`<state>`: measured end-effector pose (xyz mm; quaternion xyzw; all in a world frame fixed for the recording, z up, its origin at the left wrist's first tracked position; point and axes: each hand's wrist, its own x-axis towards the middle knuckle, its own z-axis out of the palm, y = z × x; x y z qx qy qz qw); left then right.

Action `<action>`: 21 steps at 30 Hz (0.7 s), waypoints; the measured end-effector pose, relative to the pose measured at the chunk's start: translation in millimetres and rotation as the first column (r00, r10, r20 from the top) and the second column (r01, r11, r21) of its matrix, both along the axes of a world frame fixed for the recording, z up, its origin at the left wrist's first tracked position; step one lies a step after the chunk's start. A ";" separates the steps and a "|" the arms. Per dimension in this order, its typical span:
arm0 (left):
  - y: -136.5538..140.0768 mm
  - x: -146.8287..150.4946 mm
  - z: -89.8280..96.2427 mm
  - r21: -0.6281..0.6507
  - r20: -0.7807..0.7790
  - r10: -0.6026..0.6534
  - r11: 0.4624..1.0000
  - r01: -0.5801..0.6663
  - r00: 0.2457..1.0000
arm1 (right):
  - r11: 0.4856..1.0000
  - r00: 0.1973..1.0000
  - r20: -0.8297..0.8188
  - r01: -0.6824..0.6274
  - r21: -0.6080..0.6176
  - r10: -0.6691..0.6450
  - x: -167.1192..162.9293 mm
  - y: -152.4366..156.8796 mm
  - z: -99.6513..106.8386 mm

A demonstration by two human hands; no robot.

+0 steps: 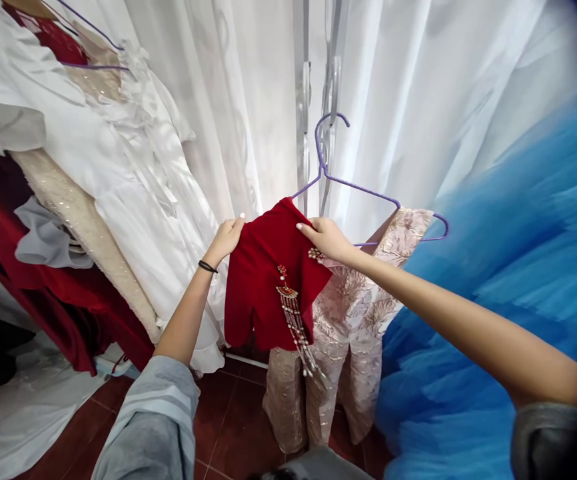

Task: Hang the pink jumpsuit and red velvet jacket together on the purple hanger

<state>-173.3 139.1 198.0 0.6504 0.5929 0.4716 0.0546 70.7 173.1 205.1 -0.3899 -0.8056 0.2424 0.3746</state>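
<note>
A short red velvet garment (263,287) with a beaded tassel ornament (291,303) is stretched between my two hands. My left hand (227,239) pinches its upper left edge. Its right edge is gripped by my right hand (326,238), close to a small pearl cluster. The purple hanger (363,190) stands behind the red cloth, which covers the hanger's left arm. On the hanger's right side hangs a pale pink brocade garment (356,307) with metallic patterning, partly behind the red cloth and my right hand.
White dresses (138,180) and dark red gowns (63,293) hang at the left. A large blue tulle skirt (508,280) fills the right side. Behind are white curtains (248,80). Reddish-brown tiles (238,427) cover the floor, with white fabric (23,413) trailing at lower left.
</note>
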 end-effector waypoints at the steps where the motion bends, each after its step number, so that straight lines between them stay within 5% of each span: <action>1: -1.9 6.1 3.4 0.053 -0.042 0.020 0.998 -0.018 0.999 | 1.000 1.000 0.017 -0.021 0.007 0.021 1.7 -2.0 -2.5; 5: -5.9 49.2 24.5 0.138 -0.226 -0.022 0.989 0.055 0.974 | 0.978 0.994 0.096 -0.074 0.197 0.055 25.4 -7.7 13.8; 8: -1.6 79.4 36.3 0.123 -0.301 0.077 0.992 -0.041 0.951 | 0.899 0.979 -0.065 0.204 0.387 -0.194 71.3 5.2 36.3; 11: 5.6 92.7 42.2 0.074 -0.289 0.171 0.985 -0.156 0.942 | 0.839 0.885 -0.220 0.462 0.288 -0.411 134.9 36.2 47.3; 13: 9.7 94.2 45.9 0.013 -0.288 0.168 0.985 -0.172 0.943 | 0.841 0.847 -0.191 0.524 0.136 -0.496 172.3 59.1 40.9; 15: 12.8 93.2 50.8 -0.048 -0.318 0.131 0.987 -0.154 0.939 | 0.918 0.912 -0.126 0.376 -0.124 -0.391 193.9 75.7 22.6; 17: 15.0 91.7 56.2 -0.114 -0.339 0.077 0.986 -0.122 0.937 | 0.927 0.983 -0.169 0.003 -0.375 -0.071 195.8 81.3 -3.0; 19: 17.0 90.5 60.4 -0.173 -0.333 0.041 0.979 -0.104 0.942 | 0.867 0.960 -0.212 -0.259 -0.425 0.183 181.1 76.2 -27.4; 21: 18.9 89.8 62.5 -0.210 -0.324 0.034 0.972 -0.107 0.945 | 0.914 0.967 -0.140 -0.248 -0.321 0.214 157.2 65.2 -42.9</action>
